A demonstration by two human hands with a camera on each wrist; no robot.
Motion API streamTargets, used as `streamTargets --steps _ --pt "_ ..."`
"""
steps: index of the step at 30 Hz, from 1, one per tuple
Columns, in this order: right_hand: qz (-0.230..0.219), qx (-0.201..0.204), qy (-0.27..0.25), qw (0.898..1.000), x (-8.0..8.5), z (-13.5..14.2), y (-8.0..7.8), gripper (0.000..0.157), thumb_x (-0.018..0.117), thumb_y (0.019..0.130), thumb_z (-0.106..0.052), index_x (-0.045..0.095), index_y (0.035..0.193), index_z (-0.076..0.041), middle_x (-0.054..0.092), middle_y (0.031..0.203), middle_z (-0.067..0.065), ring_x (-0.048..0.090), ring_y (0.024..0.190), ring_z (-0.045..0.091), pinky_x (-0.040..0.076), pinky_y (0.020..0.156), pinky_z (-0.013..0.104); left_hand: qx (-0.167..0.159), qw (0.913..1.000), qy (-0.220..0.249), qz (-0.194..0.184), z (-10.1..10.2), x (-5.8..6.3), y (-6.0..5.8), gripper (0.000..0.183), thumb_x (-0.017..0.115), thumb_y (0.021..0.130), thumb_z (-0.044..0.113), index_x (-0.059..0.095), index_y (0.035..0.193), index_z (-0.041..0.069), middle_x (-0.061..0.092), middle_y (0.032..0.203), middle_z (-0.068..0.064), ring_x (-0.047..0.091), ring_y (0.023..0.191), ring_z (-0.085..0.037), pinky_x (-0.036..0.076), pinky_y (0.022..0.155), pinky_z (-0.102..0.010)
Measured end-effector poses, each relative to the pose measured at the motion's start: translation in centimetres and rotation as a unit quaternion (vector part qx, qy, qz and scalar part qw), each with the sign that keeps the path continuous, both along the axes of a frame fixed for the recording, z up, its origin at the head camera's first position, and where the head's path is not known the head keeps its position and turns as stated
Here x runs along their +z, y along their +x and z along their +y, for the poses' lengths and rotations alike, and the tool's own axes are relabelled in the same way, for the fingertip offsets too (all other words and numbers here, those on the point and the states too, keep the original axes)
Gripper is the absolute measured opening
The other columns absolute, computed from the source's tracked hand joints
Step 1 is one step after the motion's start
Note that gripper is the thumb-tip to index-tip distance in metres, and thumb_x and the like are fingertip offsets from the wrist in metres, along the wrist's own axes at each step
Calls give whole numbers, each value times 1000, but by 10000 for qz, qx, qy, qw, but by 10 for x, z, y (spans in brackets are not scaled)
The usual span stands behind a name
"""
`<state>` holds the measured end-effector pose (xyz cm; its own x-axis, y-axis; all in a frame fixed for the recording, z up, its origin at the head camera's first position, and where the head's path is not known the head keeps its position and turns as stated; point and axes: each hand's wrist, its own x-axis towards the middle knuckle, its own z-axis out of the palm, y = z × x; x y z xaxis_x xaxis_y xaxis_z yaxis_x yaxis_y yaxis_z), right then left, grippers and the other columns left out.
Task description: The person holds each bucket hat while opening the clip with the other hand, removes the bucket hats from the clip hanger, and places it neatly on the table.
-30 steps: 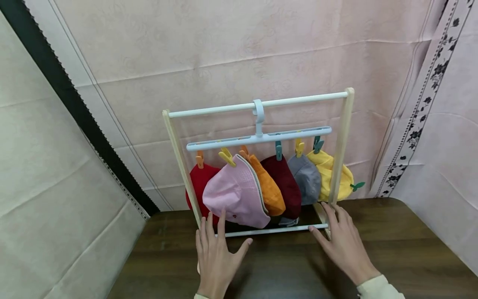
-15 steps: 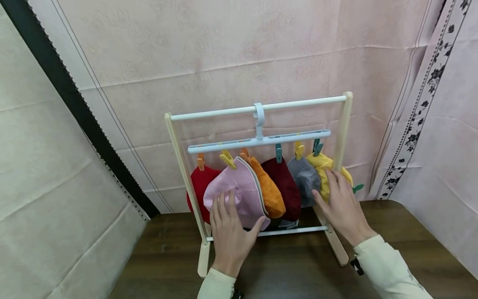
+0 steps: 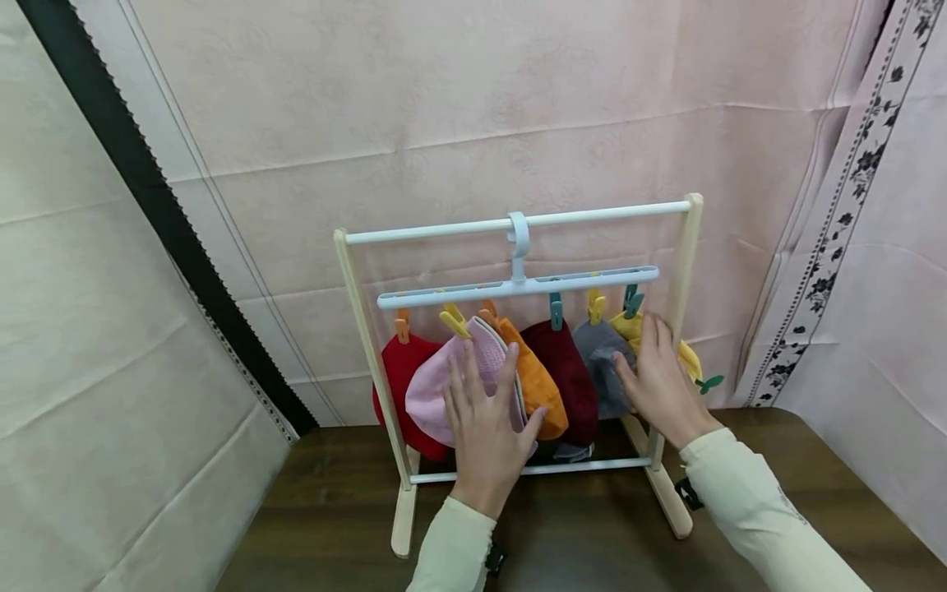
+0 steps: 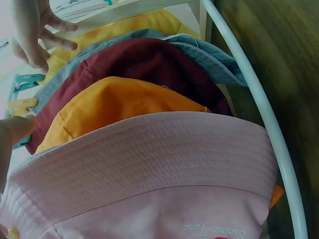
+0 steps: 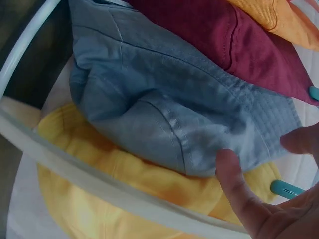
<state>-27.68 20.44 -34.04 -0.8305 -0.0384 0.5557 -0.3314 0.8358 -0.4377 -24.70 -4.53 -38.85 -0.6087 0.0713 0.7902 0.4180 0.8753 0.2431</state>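
Observation:
Several bucket hats hang by clothespins from a light blue hanger (image 3: 473,291). My left hand (image 3: 488,444) lies over the pink hat (image 3: 429,399), fingers extended upward and thumb spread toward the orange hat (image 3: 543,395); whether it touches the fabric cannot be told. My right hand (image 3: 666,390) is at the rack's right post, in front of the yellow hat (image 3: 690,362) and beside the grey-blue hat (image 3: 598,353). Its fingers are spread, nothing between them, in the right wrist view. Between the orange and grey-blue hats hangs a maroon hat (image 3: 565,378); a red hat (image 3: 399,370) hangs at the left end.
The hanger hooks over the top bar (image 3: 429,233) of a small rack with pale wooden posts. A lower white bar (image 3: 577,467) crosses in front of the hats. The rack's feet (image 3: 404,522) stand on a dark wooden table (image 3: 318,510). Light cloth (image 3: 459,99) hangs behind.
Both hands have risen from the lower bar to the hats. My left hand has moved up and right over the pink hat; my right hand has gone up along the right post to the yellow hat.

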Motion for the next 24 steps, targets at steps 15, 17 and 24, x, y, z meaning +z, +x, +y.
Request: streamTargets --steps 15,17,24 --pt "274 -38 136 9995 -1 2 -12 50 55 104 3 40 151 16 47 140 38 58 117 53 55 87 63 -122 9993 -332 97 -10 -3 -17 81 83 92 23 43 162 24 17 173 -23 27 153 -53 40 116 -60" --pt "317 34 88 9995 -1 3 -13 46 54 104 6 45 148 15 52 137 36 61 115 52 55 88 61 -160 9993 -318 68 -14 -4 -19 79 83 93 20 43 162 23 18 173 -23 28 153 -53 44 113 -59" --pt "657 314 -168 9972 -1 4 -20 33 59 102 8 61 135 11 65 131 31 71 105 47 60 83 56 -387 9990 -142 -198 -28 -7 -25 78 79 96 13 40 163 26 11 176 -16 24 156 -47 51 105 -56"
